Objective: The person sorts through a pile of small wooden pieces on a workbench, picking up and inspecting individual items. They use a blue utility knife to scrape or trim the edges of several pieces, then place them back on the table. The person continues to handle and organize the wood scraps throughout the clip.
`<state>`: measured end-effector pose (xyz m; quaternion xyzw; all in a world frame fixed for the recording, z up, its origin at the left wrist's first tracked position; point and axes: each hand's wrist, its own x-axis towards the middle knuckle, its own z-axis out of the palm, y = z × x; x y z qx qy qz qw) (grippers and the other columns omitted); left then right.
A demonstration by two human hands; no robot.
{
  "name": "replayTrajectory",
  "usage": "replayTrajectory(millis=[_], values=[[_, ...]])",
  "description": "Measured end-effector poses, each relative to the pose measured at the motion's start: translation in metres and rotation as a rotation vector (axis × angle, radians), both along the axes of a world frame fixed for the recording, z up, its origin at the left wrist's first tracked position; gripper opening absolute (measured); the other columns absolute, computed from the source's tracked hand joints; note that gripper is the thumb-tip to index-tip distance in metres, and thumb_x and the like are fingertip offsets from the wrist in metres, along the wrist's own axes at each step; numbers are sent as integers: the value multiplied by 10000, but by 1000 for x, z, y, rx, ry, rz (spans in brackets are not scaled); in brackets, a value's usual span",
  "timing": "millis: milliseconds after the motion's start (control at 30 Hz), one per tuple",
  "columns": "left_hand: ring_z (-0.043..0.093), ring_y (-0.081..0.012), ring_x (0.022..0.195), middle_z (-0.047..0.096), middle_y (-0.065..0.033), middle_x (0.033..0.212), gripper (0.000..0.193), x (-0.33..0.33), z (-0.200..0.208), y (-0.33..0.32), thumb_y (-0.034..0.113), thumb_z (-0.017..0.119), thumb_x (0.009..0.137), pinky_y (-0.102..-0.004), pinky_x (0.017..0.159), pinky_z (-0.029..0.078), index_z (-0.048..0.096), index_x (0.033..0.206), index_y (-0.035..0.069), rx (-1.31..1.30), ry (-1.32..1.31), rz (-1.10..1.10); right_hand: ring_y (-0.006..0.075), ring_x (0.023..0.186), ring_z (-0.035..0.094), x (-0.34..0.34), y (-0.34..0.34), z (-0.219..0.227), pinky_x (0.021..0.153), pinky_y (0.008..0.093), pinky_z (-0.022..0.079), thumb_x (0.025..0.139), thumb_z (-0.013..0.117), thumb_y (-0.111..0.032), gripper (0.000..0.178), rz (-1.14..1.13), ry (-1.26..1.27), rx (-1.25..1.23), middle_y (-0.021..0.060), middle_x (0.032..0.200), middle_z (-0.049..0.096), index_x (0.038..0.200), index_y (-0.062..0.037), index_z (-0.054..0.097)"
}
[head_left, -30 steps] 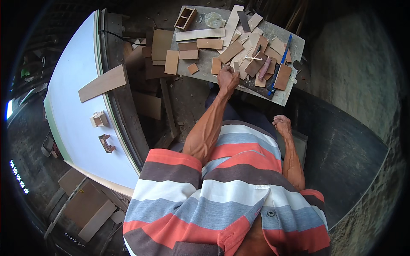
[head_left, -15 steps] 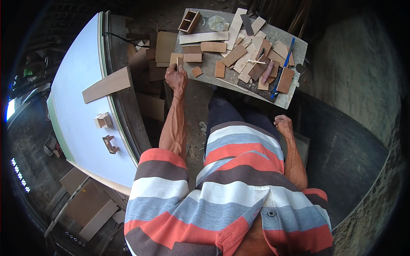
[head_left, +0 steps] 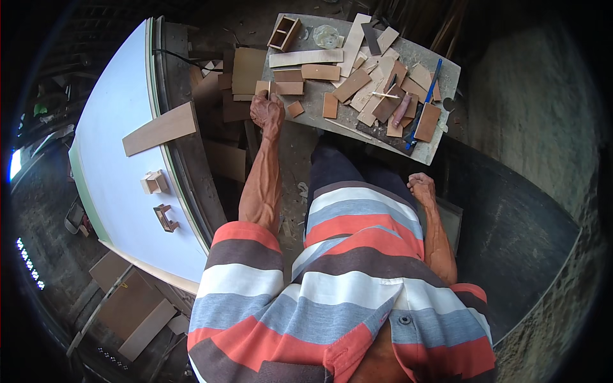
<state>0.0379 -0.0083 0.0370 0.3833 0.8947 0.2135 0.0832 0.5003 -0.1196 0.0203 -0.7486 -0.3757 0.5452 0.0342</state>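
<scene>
My left hand point(head_left: 267, 112), at the near left edge of the worktable point(head_left: 306, 115), is closed on a small wooden piece point(head_left: 263, 87) that sticks out beyond the fingers. How its parts join is hidden by the hand. My right hand point(head_left: 421, 185) is curled into a loose fist beside my right thigh, with nothing showing in it. Several thin wood pieces point(head_left: 352, 84) lie heaped on the table, with a long pale strip point(head_left: 305, 58) across the far left part. A small square of wood point(head_left: 295, 108) lies just right of my left hand.
A divided wooden box point(head_left: 283, 33) and a clear plastic container point(head_left: 326, 36) stand at the table's far side. A blue saw-like tool point(head_left: 426, 102) lies at its right. On the white panel point(head_left: 115, 127) at left are a board point(head_left: 159, 129) and two small wooden frames point(head_left: 154, 182).
My left hand has shifted slightly right with the wooden piece, which is turned a little, its light part now showing as a thin edge. My right hand has hardly moved.
</scene>
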Motion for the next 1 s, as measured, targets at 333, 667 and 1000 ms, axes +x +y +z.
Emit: replayTrajectory(millis=[333,667,1000], values=[[633,-392,917,652,-197,981,279,1,-3,0,197,618,779,-461,789,501,700,1000,47,19,48,-6,98,583,598,4,3,-2,562,262,474,807,593,-140,171,4,-1,12,53,701,685,895,-24,683],[634,-389,908,651,-203,973,272,-1,-6,-4,192,625,774,-461,778,500,695,987,40,26,64,-18,110,594,605,4,5,1,578,269,476,819,602,-166,175,4,-16,3,50,693,683,894,-34,688],[662,-159,700,659,-127,894,214,112,53,-30,121,443,973,-260,607,540,493,1130,-16,123,-1307,-111,153,671,597,-61,75,59,619,316,473,900,611,-186,189,183,260,438,69,752,645,906,2,629]])
